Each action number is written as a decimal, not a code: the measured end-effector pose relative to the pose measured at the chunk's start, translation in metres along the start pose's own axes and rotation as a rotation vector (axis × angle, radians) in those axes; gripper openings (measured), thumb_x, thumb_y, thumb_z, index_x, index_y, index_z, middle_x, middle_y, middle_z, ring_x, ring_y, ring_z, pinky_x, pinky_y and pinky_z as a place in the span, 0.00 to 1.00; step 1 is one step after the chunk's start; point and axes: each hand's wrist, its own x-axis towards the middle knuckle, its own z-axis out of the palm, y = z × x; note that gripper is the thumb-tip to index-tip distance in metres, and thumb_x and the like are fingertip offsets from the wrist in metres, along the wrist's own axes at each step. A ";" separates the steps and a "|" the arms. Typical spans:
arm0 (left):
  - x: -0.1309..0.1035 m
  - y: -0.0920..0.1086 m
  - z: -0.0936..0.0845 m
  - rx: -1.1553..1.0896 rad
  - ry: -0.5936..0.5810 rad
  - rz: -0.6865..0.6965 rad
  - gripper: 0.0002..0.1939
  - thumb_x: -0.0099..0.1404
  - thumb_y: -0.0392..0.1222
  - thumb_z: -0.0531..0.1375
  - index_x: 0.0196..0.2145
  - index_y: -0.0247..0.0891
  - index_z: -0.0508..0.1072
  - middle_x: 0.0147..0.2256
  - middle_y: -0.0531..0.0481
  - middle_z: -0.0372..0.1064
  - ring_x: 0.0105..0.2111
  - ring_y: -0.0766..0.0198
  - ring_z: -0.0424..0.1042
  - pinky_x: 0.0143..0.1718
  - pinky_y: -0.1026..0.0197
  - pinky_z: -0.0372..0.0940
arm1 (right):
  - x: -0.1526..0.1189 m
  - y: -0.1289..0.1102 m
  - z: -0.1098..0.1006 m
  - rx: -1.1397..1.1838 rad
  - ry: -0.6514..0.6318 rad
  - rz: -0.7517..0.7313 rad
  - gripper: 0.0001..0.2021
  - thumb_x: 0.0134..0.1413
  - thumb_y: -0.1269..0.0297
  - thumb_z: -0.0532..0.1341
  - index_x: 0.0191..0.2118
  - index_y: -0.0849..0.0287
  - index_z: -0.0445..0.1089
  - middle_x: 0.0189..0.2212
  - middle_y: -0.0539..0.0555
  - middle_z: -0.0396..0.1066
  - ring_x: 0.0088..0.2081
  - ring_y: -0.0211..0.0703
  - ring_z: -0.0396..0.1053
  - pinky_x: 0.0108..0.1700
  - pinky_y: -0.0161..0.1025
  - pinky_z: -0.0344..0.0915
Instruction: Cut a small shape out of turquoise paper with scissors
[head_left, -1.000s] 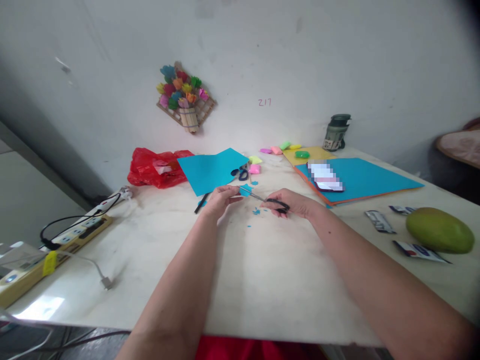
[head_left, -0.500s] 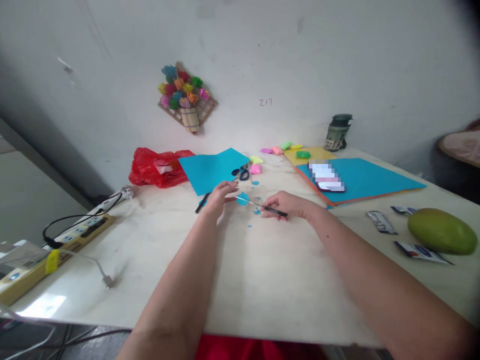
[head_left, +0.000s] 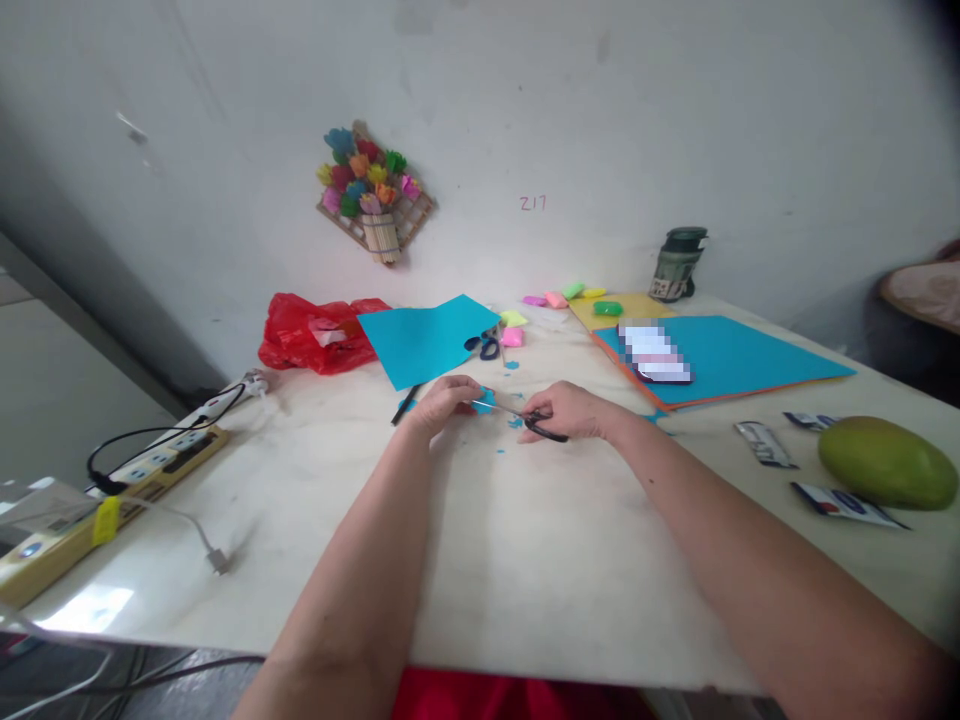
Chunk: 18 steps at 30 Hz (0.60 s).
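Observation:
Black-handled scissors are in my right hand, its fingers wrapped round the handles. The thin metal blades point left toward my left hand, whose fingers are closed near the blade tips; what they pinch is too small to make out. Just beyond those fingertips lies a small blue paper shape, partly behind the blades. Small blue scraps are scattered on the white table between my hands. A black pen-like stick lies left of my left hand.
Behind my hands are a large blue sheet, another pair of scissors and a pink packet. A red bag and power strip are left; stacked paper, a phone and a green fruit are right.
The scissors have turned in my right hand, so their handle loops now show more. My left hand has dropped slightly, its fingers closer over the table near the blue shape.

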 end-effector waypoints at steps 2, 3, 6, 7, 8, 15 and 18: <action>0.000 -0.001 0.000 -0.014 0.007 0.008 0.08 0.47 0.40 0.63 0.24 0.34 0.69 0.30 0.45 0.72 0.29 0.62 0.69 0.29 0.62 0.62 | -0.001 -0.001 -0.001 0.067 -0.032 0.023 0.23 0.32 0.45 0.63 0.33 0.58 0.73 0.19 0.46 0.62 0.20 0.31 0.56 0.20 0.30 0.52; 0.000 -0.001 0.000 -0.020 0.006 0.013 0.08 0.47 0.40 0.63 0.23 0.34 0.69 0.30 0.45 0.71 0.29 0.63 0.69 0.29 0.62 0.62 | -0.002 -0.002 -0.002 0.102 -0.053 0.032 0.23 0.33 0.45 0.63 0.34 0.58 0.73 0.18 0.46 0.61 0.19 0.31 0.55 0.19 0.30 0.52; -0.001 0.000 0.001 -0.027 -0.005 0.019 0.08 0.47 0.41 0.63 0.23 0.34 0.69 0.27 0.47 0.71 0.28 0.63 0.69 0.29 0.62 0.62 | -0.005 -0.004 -0.005 0.168 -0.093 0.038 0.24 0.33 0.45 0.64 0.34 0.60 0.73 0.15 0.46 0.58 0.18 0.31 0.54 0.17 0.30 0.51; -0.001 0.000 0.002 -0.025 -0.006 0.017 0.08 0.48 0.41 0.63 0.23 0.34 0.69 0.26 0.47 0.70 0.27 0.63 0.68 0.28 0.62 0.62 | -0.006 -0.004 -0.006 0.178 -0.095 0.040 0.24 0.33 0.45 0.64 0.34 0.60 0.73 0.14 0.45 0.57 0.17 0.31 0.54 0.17 0.30 0.51; -0.001 0.001 0.003 -0.021 -0.007 0.015 0.08 0.48 0.41 0.63 0.23 0.35 0.69 0.25 0.47 0.70 0.27 0.64 0.68 0.28 0.63 0.61 | -0.007 -0.004 -0.006 0.187 -0.094 0.044 0.24 0.34 0.45 0.63 0.34 0.61 0.74 0.13 0.45 0.57 0.17 0.30 0.53 0.17 0.30 0.51; -0.001 0.002 0.005 -0.020 -0.012 0.008 0.08 0.48 0.41 0.62 0.23 0.35 0.69 0.25 0.48 0.70 0.24 0.65 0.68 0.25 0.64 0.60 | -0.009 -0.003 -0.007 0.231 -0.121 0.050 0.24 0.36 0.47 0.63 0.36 0.62 0.74 0.14 0.46 0.58 0.16 0.29 0.52 0.17 0.30 0.49; 0.000 0.001 0.005 -0.018 -0.026 0.034 0.08 0.49 0.42 0.62 0.24 0.34 0.69 0.25 0.48 0.70 0.24 0.65 0.68 0.25 0.64 0.60 | -0.008 -0.002 -0.008 0.243 -0.123 0.048 0.23 0.37 0.47 0.63 0.35 0.63 0.74 0.14 0.47 0.59 0.16 0.29 0.53 0.17 0.30 0.49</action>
